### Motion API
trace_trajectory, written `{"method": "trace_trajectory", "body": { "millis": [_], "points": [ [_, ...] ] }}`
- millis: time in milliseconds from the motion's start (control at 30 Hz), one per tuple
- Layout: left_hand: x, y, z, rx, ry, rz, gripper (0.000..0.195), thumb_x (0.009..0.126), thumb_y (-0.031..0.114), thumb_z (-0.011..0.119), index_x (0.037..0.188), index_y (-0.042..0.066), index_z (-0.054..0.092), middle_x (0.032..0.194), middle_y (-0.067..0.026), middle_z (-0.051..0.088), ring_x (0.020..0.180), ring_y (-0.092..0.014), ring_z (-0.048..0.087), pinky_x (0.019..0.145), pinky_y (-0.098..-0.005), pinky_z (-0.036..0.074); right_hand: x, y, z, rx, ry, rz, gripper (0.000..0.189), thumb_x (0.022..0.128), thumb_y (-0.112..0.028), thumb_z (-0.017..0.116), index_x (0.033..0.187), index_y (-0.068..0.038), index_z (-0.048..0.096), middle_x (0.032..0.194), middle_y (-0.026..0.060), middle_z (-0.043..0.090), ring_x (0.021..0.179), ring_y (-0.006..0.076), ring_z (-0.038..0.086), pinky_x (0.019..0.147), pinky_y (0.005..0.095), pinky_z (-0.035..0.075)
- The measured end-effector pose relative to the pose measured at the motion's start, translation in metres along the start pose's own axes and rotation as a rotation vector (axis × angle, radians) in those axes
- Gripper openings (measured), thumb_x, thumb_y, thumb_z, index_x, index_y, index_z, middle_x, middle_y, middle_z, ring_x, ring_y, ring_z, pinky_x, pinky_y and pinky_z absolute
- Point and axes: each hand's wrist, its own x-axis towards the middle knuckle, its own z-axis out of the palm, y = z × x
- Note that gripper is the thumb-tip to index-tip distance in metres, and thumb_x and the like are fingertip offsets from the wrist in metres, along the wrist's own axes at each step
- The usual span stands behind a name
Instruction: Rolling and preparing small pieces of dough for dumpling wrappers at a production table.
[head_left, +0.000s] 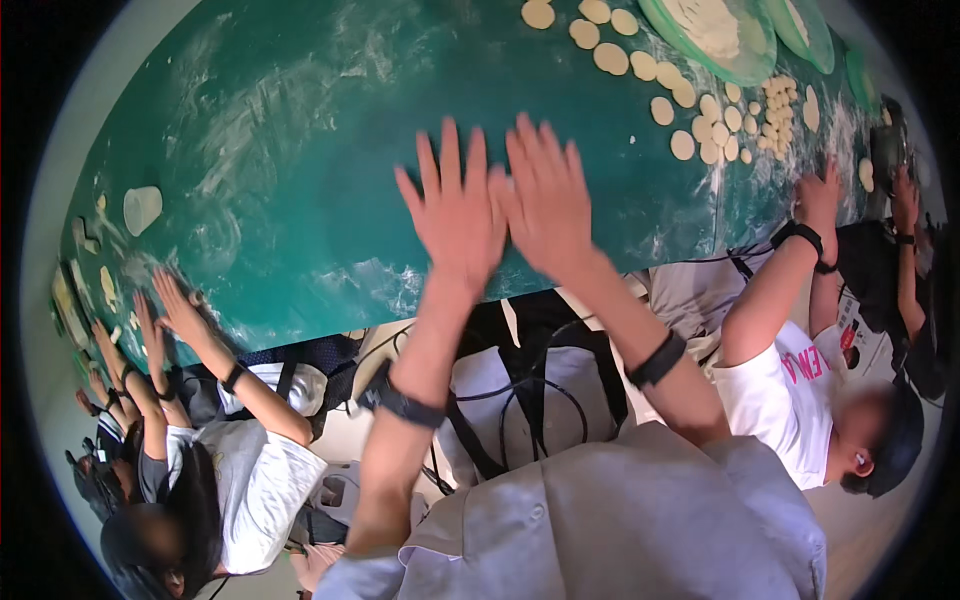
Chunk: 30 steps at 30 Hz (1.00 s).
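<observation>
Both my hands are stretched out over the green tabletop (322, 172), palms down and side by side. My left hand (457, 210) has its fingers spread and nothing in it. Beside it, with the thumbs meeting or overlapping, my right hand (547, 195) is flat, its fingers slightly apart, also without anything. Whether the palms touch the surface, I cannot tell. Flattened dough rounds (611, 58) lie to the upper right, and a cluster of small dough pieces (778, 112) is farther right. White flour is smeared over parts of the tabletop.
A green bowl of flour (750, 52) stands at the upper right beside another green bowl (817, 37). A translucent cup (142, 210) is at the left. People work on both sides, a co-worker's hand (184, 307) at left, another's (817, 199) at right. Bags and black cables hang below the edge.
</observation>
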Motion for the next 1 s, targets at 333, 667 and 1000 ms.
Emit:
{"method": "trace_trajectory", "body": {
  "millis": [333,667,1000],
  "points": [
    [-0.021,-0.004,-0.009,0.023,-0.200,0.164,0.059,0.094,0.030,0.052,0.148,0.011,0.042,0.156,-0.0075,0.038,0.145,-0.035,0.031,0.115,-0.0603,0.019,-0.026,0.004,-0.015,-0.035,-0.082,-0.118,0.056,0.092,-0.035,0.058,0.141,-0.009,0.050,0.150,0.0119,0.044,0.136,0.0350,0.042,0.110,0.0587,0.032],
    [0.037,-0.006,-0.004,0.139,-0.062,0.082,0.059,0.100,0.036,0.039,0.151,0.005,0.036,0.159,-0.0093,0.032,0.146,-0.035,0.028,0.114,-0.0628,0.019,0.031,-0.003,-0.006,-0.040,0.084,0.055,0.052,0.096,-0.032,0.051,0.139,-0.003,0.051,0.149,0.0146,0.045,0.136,0.0354,0.042,0.112,0.0572,0.028],
    [-0.066,0.007,-0.001,-0.014,-0.178,0.133,0.059,0.097,0.036,0.047,0.149,0.010,0.041,0.159,-0.0123,0.032,0.147,-0.040,0.026,0.115,-0.0642,0.011,-0.071,-0.001,-0.020,0.130,-0.139,-0.033,0.061,0.088,-0.036,0.062,0.140,-0.007,0.051,0.153,0.0122,0.041,0.139,0.0331,0.040,0.111,0.0576,0.029]
  ]
}}
